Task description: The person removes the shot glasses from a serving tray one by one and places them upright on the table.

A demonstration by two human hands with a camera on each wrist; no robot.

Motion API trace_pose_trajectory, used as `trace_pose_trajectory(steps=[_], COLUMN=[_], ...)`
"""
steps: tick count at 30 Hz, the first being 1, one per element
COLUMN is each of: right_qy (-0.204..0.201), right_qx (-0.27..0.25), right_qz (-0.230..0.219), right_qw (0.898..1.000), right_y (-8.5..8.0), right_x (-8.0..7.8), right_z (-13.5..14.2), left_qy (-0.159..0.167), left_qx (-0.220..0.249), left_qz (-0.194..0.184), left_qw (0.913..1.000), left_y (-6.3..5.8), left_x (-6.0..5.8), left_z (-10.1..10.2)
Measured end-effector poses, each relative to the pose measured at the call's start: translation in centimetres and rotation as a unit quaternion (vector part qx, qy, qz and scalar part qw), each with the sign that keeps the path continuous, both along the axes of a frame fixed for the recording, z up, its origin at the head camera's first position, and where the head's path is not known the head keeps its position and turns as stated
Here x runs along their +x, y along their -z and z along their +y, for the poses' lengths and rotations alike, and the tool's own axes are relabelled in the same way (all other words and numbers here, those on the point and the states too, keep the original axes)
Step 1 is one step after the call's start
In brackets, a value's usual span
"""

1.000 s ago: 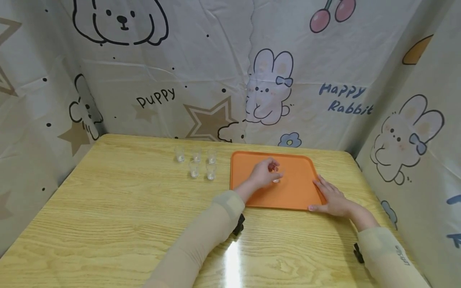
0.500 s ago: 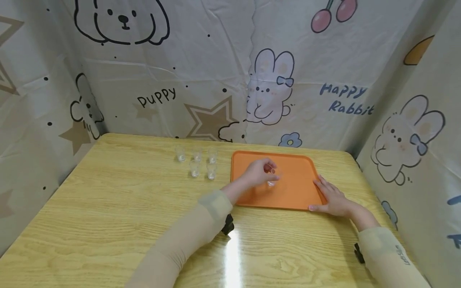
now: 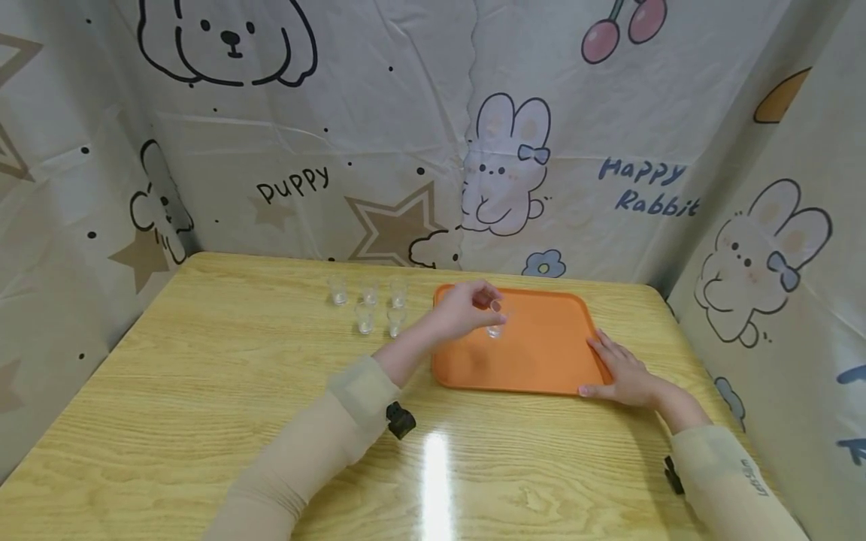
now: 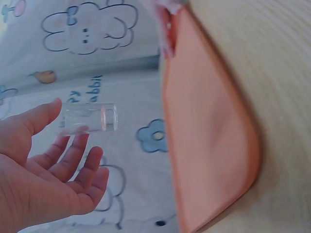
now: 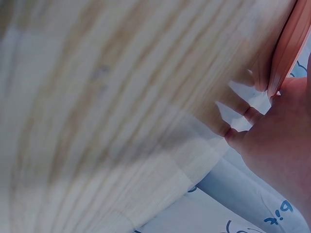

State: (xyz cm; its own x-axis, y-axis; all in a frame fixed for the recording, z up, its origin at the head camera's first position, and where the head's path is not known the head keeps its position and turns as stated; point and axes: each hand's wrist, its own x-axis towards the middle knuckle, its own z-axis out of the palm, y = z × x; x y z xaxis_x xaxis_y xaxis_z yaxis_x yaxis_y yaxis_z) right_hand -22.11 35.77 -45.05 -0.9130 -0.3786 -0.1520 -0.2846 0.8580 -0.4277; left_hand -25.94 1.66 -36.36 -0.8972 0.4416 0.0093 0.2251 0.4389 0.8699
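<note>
A small clear shot glass [image 4: 90, 118] is pinched upright between the thumb and fingertips of my left hand [image 3: 463, 309], raised over the left half of an orange tray [image 3: 541, 353]. In the left wrist view that hand [image 4: 43, 174] has its other fingers loosely bent below the glass. My right hand [image 3: 625, 376] rests at the tray's right edge, fingers stretched along the side and thumb by the near right corner. The right wrist view shows this hand [image 5: 277, 131] with fingertips down on the tabletop against the tray's rim [image 5: 286, 53].
Several similar clear glasses [image 3: 365, 319] stand in two rows on the wooden table [image 3: 203, 391], left of the tray. A printed cloth [image 3: 379, 135] hangs behind the table and along both sides.
My left hand has moved left over the tray with the shot glass, and the glass has risen a little. The right hand and the tray have stayed put.
</note>
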Motion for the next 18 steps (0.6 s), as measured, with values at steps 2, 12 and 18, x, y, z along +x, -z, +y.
trace_pose_trajectory(steps=[2, 12, 18], right_qy=[-0.003, 0.01, 0.009], right_qx=[0.001, 0.029, 0.031], right_qz=[0.005, -0.018, -0.019], right_qw=[1.0, 0.999, 0.999], right_y=[0.2, -0.4, -0.4], right_x=[0.0, 0.1, 0.0], right_z=[0.1, -0.3, -0.3], left_qy=[-0.002, -0.015, -0.037], left_qx=[-0.007, -0.007, -0.009], left_qz=[0.012, 0.043, 0.051], left_qw=[0.9999, 0.9989, 0.998], left_y=[-0.8, -4.0, -5.4], left_x=[0.2, 1.0, 1.4], left_z=[-0.7, -4.5, -7.1])
